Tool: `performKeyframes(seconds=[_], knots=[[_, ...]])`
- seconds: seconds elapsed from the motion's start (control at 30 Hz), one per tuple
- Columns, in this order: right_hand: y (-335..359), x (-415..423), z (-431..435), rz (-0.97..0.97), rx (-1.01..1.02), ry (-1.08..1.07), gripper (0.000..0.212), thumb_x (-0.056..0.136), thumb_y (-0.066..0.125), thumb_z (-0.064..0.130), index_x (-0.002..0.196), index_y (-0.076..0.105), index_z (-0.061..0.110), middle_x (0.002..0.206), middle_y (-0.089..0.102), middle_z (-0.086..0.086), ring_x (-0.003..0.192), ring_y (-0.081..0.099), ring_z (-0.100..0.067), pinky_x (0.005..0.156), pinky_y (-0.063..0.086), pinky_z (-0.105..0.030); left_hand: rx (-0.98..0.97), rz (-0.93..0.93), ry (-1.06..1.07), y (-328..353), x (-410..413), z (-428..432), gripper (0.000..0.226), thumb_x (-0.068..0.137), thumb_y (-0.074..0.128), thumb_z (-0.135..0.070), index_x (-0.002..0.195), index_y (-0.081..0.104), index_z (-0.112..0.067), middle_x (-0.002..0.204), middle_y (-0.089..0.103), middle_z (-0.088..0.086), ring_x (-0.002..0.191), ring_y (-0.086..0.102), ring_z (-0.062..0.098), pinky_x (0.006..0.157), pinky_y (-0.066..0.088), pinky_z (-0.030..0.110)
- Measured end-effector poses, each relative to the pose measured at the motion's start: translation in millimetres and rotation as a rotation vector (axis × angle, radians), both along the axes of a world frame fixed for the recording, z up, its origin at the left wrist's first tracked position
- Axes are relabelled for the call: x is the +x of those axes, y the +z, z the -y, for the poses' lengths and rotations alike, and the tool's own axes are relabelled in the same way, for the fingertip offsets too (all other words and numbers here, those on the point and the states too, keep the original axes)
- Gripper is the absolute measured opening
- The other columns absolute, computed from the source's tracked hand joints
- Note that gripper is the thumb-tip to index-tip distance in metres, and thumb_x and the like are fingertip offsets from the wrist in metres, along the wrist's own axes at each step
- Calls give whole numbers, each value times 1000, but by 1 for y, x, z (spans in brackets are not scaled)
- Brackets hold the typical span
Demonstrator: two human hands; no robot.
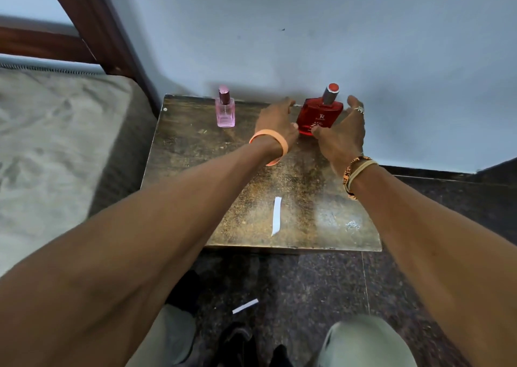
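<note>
Standing close by, I see both bare arms held out nearly straight over a small worn table (pixel 195 154), the hands level with each other at its far edge. The left hand (pixel 277 120) lies palm down with its fingers spread loosely toward the wall, its thumb just beside the lower left corner of the red perfume bottle (pixel 319 117). The right hand (pixel 341 134) is opened wide on the other side, thumb across the bottle's lower front and fingers fanned past its right shoulder. So the bottle stands upright between two spread hands. I cannot tell whether either one presses on the glass. An orange band (pixel 270 145) circles the left wrist, woven bracelets (pixel 356 173) the right, and a ring (pixel 359 110) shows on a right finger.

The red bottle is at the back of the table, close to the pale wall (pixel 307 31), with its silver cap on. A smaller pink bottle (pixel 225 109) stands upright well to its left. A white paper strip (pixel 276 215) lies near the table's front edge, and a second strip (pixel 245 306) lies on the dark speckled floor (pixel 321 282) between the person's knees. To the left are a mattress (pixel 56 143) and a dark wooden bed frame (pixel 98 22)
</note>
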State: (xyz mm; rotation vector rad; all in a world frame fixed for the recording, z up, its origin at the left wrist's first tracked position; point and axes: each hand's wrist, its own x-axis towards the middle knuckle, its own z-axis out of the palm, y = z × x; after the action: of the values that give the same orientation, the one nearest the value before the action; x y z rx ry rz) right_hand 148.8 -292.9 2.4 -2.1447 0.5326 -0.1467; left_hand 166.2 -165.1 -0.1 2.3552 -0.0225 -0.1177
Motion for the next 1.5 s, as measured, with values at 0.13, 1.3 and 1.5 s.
performKeyframes(seconds=[0.13,1.3,1.5], knots=[[-2,6,8,40,-35,67,62,77,77,10,131,50,23,107,59,8,109,62,-17,91,51,-31,-31,-22,-52,4,9,16,50,82,58,0,131,52,-12,126,64,11,119,58,29,102,47,39],[65,-165,73,-33,92,-29,34,84,76,13,116,66,19,113,70,2,105,65,-16,97,53,-41,-434,-278,-141,69,-144,66,62,80,54,17,136,46,-8,134,56,12,123,55,24,101,49,43],[46,-186,65,-154,83,-38,33,87,75,15,118,64,20,116,69,1,108,64,-19,97,50,-36,-410,-308,-98,38,-162,64,64,80,58,16,137,46,-9,137,55,13,126,54,25,101,49,44]])
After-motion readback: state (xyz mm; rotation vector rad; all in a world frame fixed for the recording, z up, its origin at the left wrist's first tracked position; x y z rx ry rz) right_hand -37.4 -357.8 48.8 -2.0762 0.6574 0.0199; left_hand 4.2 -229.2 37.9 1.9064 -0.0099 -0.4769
